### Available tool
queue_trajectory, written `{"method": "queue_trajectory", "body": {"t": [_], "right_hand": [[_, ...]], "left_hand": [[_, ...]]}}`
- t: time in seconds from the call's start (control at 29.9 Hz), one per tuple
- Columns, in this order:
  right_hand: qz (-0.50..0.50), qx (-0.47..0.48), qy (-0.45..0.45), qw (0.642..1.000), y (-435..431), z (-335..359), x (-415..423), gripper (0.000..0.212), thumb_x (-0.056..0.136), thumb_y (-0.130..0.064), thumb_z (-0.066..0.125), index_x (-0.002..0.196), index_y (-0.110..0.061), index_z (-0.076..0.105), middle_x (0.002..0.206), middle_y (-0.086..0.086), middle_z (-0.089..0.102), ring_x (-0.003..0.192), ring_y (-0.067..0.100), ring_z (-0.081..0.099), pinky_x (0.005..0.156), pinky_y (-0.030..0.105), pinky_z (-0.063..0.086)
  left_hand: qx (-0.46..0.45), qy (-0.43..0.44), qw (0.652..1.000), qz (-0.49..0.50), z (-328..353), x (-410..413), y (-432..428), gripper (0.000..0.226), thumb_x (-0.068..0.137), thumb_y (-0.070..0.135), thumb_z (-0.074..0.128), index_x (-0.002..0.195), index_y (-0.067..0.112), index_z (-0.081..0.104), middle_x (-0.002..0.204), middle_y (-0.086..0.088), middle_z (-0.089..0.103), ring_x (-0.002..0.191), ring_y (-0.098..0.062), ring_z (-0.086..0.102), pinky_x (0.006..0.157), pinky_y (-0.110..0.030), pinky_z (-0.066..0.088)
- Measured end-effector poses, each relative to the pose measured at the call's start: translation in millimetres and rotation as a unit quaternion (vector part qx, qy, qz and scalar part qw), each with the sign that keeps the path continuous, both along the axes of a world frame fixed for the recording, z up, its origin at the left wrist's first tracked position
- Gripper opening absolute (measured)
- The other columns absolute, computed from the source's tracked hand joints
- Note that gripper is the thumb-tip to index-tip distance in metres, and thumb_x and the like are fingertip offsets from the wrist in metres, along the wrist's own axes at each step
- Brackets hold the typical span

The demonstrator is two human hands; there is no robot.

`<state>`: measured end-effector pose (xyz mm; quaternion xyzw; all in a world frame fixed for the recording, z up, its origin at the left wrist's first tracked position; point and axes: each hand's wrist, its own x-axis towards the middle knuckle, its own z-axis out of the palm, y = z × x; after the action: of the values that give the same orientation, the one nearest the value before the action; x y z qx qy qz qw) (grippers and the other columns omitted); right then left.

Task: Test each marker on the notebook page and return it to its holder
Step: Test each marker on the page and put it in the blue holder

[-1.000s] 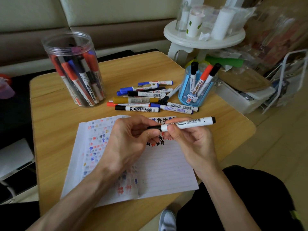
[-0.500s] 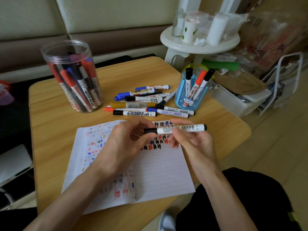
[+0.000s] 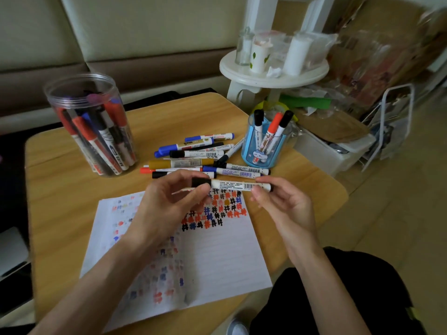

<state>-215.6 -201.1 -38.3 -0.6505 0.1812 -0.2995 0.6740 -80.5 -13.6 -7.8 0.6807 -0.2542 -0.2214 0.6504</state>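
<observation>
At the far left of the wooden table (image 3: 60, 189) stands a clear plastic jar (image 3: 58, 122), upright and packed with red, blue and black markers leaning against its wall. In front of it, nearer the person, a lined notebook page (image 3: 217, 257) lies flat, with faint coloured marks down its left side and rows of bold black, red and blue hash marks at its top right.

The left hand (image 3: 167, 204) is raised over the page, thumb and fingers curled round the black cap (image 3: 200, 182) of a white-barrelled marker (image 3: 232, 185). The marker is held level in the air, just above the page's upper edge and the hash marks. I can't tell from here whether the cap is fully seated on the barrel. The right hand (image 3: 278, 204) pinches the barrel's other end between thumb and fingertips, the remaining fingers loose.

Behind the hands, a heap of loose markers (image 3: 193, 158) lies on the table. Just right of it sits a blue holder (image 3: 261, 153) with 3 markers standing in it: 2 black-capped, 1 red-capped. Beyond the table's corner is a round white side table (image 3: 273, 76) carrying bottles and cups.
</observation>
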Motion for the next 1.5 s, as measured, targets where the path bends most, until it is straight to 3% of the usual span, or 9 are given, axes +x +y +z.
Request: {"method": "queue_trajectory", "body": {"t": [0.23, 0.33, 0.5, 0.6, 0.7, 0.9, 1.2, 1.44, 1.5], "right_hand": [[-0.002, -0.224, 0.049, 0.973, -17, -2, -1, 0.026, 0.089, -0.023, 0.08, 0.115, -0.024, 0.076, 0.112, -0.016, 0.076, 0.109, 0.013, 0.07, 0.089, 0.039, 0.057], [-0.03, -0.172, 0.035, 0.984, -23, 2, 2, 0.042, 0.086, -0.024, 0.082, 0.127, -0.024, 0.07, 0.118, -0.012, 0.075, 0.112, 0.013, 0.07, 0.092, 0.037, 0.058], [-0.111, -0.059, 0.02, 0.992, -55, 8, 26, 0.075, 0.078, -0.03, 0.088, 0.144, -0.033, 0.053, 0.14, -0.016, 0.061, 0.127, -0.003, 0.057, 0.097, 0.015, 0.052], [-0.079, -0.045, 0.025, 0.996, -66, 9, 47, 0.094, 0.08, -0.019, 0.089, 0.156, -0.033, 0.035, 0.147, -0.021, 0.048, 0.136, -0.004, 0.046, 0.086, 0.001, 0.045], [-0.094, -0.07, 0.005, 0.993, -65, 1, 56, 0.094, 0.082, -0.006, 0.086, 0.156, -0.031, 0.033, 0.147, -0.017, 0.048, 0.13, -0.008, 0.047, 0.084, -0.003, 0.041], [-0.169, -0.135, 0.002, 0.976, -69, -18, 56, 0.093, 0.078, -0.021, 0.09, 0.151, -0.041, 0.037, 0.146, -0.006, 0.052, 0.135, 0.005, 0.047, 0.097, -0.001, 0.036], [-0.147, -0.139, 0.03, 0.979, -73, -24, 57, 0.079, 0.091, -0.033, 0.079, 0.157, -0.038, 0.036, 0.153, -0.011, 0.046, 0.141, 0.004, 0.043, 0.086, -0.007, 0.037], [-0.143, -0.135, 0.026, 0.98, -70, -21, 54, 0.082, 0.09, -0.027, 0.08, 0.158, -0.033, 0.035, 0.155, -0.01, 0.044, 0.142, 0.002, 0.041, 0.089, -0.005, 0.037], [-0.14, -0.136, 0.023, 0.98, -70, -20, 54, 0.083, 0.09, -0.028, 0.08, 0.158, -0.033, 0.035, 0.156, -0.009, 0.043, 0.144, 0.003, 0.04, 0.09, -0.005, 0.037]], "left_hand": [[-0.043, -0.012, 0.999, 0.031, 4, -3, -19, 0.025, 0.085, 0.019, 0.072, 0.11, 0.013, 0.073, 0.096, -0.002, 0.078, 0.083, -0.019, 0.077, 0.071, -0.024, 0.061], [-0.044, -0.008, 0.999, 0.028, 3, -5, -22, 0.022, 0.088, 0.015, 0.071, 0.109, 0.012, 0.073, 0.098, 0.001, 0.078, 0.083, -0.019, 0.077, 0.071, -0.023, 0.061], [-0.039, -0.024, 0.998, 0.052, 4, -4, -21, 0.02, 0.091, 0.013, 0.07, 0.111, 0.013, 0.073, 0.1, -0.002, 0.078, 0.084, -0.021, 0.077, 0.07, -0.026, 0.062], [-0.047, -0.03, 0.995, 0.079, 13, -2, -24, 0.022, 0.09, 0.018, 0.069, 0.112, 0.015, 0.073, 0.099, 0.002, 0.078, 0.086, -0.018, 0.077, 0.073, -0.028, 0.063], [-0.066, -0.046, 0.992, 0.099, 27, -1, -33, 0.025, 0.085, 0.025, 0.068, 0.109, 0.018, 0.072, 0.098, 0.006, 0.078, 0.086, -0.015, 0.076, 0.072, -0.025, 0.062], [-0.091, -0.096, 0.984, 0.121, 42, -7, -65, 0.019, 0.092, 0.016, 0.069, 0.11, 0.021, 0.07, 0.095, 0.009, 0.077, 0.082, -0.008, 0.076, 0.065, -0.016, 0.057], [-0.077, -0.142, 0.972, 0.168, 50, 0, -97, 0.024, 0.095, 0.02, 0.07, 0.119, 0.022, 0.069, 0.107, 0.012, 0.073, 0.086, -0.005, 0.075, 0.071, -0.019, 0.06], [-0.028, -0.193, 0.969, 0.153, 50, 11, -113, 0.028, 0.094, 0.026, 0.071, 0.121, 0.03, 0.069, 0.111, 0.015, 0.073, 0.091, -0.004, 0.074, 0.083, -0.032, 0.063], [-0.022, -0.19, 0.971, 0.144, 49, 12, -119, 0.036, 0.094, 0.025, 0.071, 0.129, 0.028, 0.068, 0.112, 0.014, 0.072, 0.089, -0.001, 0.073, 0.08, -0.027, 0.062]]}}
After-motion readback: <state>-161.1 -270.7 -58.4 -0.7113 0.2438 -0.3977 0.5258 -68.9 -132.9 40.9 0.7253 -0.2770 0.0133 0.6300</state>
